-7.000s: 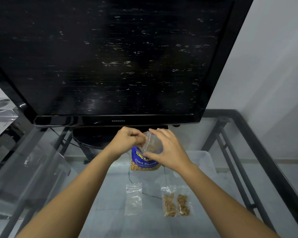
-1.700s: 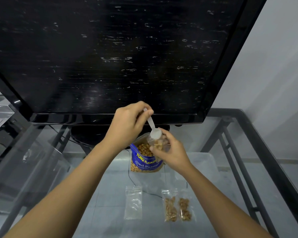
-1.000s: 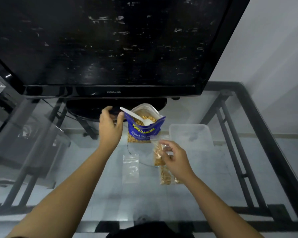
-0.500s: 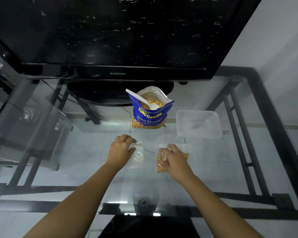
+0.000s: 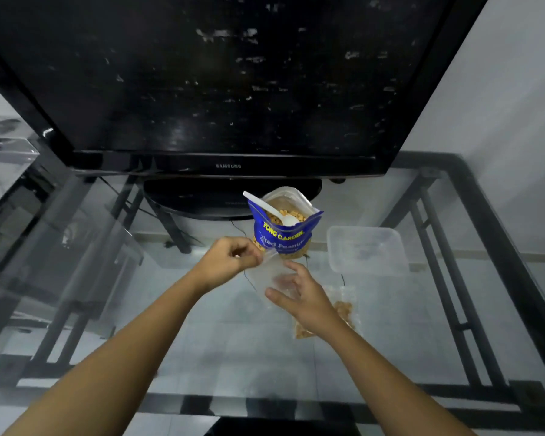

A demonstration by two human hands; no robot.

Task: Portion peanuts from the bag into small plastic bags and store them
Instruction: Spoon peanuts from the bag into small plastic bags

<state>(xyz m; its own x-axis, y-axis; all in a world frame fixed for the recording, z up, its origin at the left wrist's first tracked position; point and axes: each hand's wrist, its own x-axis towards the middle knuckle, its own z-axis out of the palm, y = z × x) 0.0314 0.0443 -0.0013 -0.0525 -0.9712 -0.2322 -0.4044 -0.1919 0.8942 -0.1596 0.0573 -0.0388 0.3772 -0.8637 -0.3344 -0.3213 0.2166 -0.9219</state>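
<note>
A blue peanut bag point(image 5: 282, 236) stands open on the glass table, with a white plastic spoon point(image 5: 274, 210) resting in its mouth. Just in front of it I hold an empty small clear plastic bag point(image 5: 269, 273) above the table. My left hand point(image 5: 230, 262) pinches its top edge. My right hand point(image 5: 299, 297) cups it from below with the fingers spread. Filled small bags of peanuts point(image 5: 343, 309) lie on the glass under and to the right of my right wrist, partly hidden by it.
A clear plastic container point(image 5: 367, 250) sits to the right of the peanut bag. A large black TV point(image 5: 202, 89) on its stand fills the back of the glass table point(image 5: 107, 309). A black metal frame edges the table on the right and front.
My right hand has left the filled bag on the glass. My left hand has lifted the empty bag off the table, and both hands now hold it in front of the peanut bag.
</note>
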